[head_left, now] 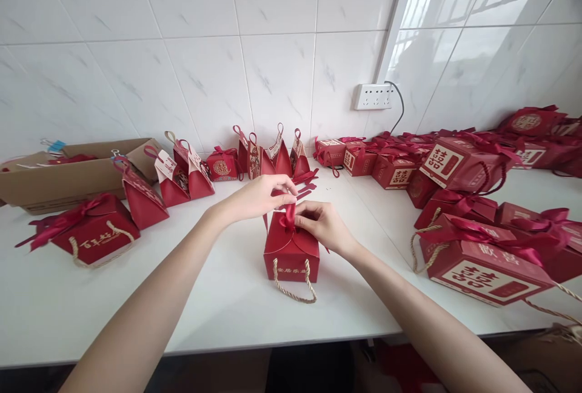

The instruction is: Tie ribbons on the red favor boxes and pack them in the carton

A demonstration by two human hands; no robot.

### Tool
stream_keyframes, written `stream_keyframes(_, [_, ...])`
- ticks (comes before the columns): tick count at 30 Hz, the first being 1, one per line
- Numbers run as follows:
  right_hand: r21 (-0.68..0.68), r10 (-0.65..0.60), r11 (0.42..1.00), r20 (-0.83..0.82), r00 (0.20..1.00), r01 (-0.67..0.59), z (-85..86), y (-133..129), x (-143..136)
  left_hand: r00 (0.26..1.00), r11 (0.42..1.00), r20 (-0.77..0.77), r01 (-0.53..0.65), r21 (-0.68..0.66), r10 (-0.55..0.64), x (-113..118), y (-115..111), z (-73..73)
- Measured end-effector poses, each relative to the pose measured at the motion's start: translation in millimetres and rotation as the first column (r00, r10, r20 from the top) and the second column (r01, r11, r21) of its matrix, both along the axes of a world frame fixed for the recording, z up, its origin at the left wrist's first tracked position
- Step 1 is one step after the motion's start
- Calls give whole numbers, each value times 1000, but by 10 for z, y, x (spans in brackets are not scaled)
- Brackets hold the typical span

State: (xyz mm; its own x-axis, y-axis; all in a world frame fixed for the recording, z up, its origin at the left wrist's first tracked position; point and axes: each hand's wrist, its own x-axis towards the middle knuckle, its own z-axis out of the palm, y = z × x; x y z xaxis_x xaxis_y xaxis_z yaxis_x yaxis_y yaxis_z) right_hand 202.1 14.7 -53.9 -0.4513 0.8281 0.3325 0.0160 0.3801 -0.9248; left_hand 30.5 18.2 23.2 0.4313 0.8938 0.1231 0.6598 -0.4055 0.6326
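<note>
At the frame's lower centre, the box (pixel 291 259) sits flat on the surface (pixel 218 308), seemingly for steadiness. Just above, the right grip (pixel 325 224) and left grip (pixel 268 195) pinch its ribbon (pixel 287 217), likely for tension. Pouches (pixel 299 161) stand behind.

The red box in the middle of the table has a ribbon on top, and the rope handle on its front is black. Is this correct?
Not quite: the rope handle is pale beige, not black, as the head view shows. The middle red box does have a ribbon on top.
</note>
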Motion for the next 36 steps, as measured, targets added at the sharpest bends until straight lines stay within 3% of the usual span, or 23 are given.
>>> stream_keyframes(5, [-38, 9, 999, -53, 999, -11, 2, 42, 38, 955, 996, 297, 35, -81, -9, 10, 115, -286])
stream_keyframes(8, [-41, -33, 999, -98, 995, 29, -4, 82, 66, 888, 996, 452, -81, -32, 86, 54, 119, -486])
stream_keyframes(12, [-43, -96, 995, -113, 989, 92, 10, 97, 93, 882, 991, 458, -132, 25, 106, 108, 34, -666])
stream_keyframes(17, [-64, -105, 993, -72, 992, 101, 50, 54, 100, 921, 992, 381, -113, 63, 81, 101, -88, -646])
stream_keyframes(21, [-69, -124, 991, -72, 990, 119, 48, 48, 101, 932, 998, 363, -33, 60, 9, 80, -131, -584])
stream_keyframes(25, [8, -187, 982, -32, 982, 187, 36, 49, 103, 929, 997, 365, 48, 56, -65, 78, -150, -581])
stream_keyframes(32, [244, -294, 928, 11, 956, 283, 40, 26, 106, 960, 987, 270, -110, 116, 75, 155, -164, -621])
stream_keyframes(36, [324, -333, 894, 19, 943, 309, 49, 25, 110, 970, 986, 238, -93, 138, 58, 169, -174, -611])
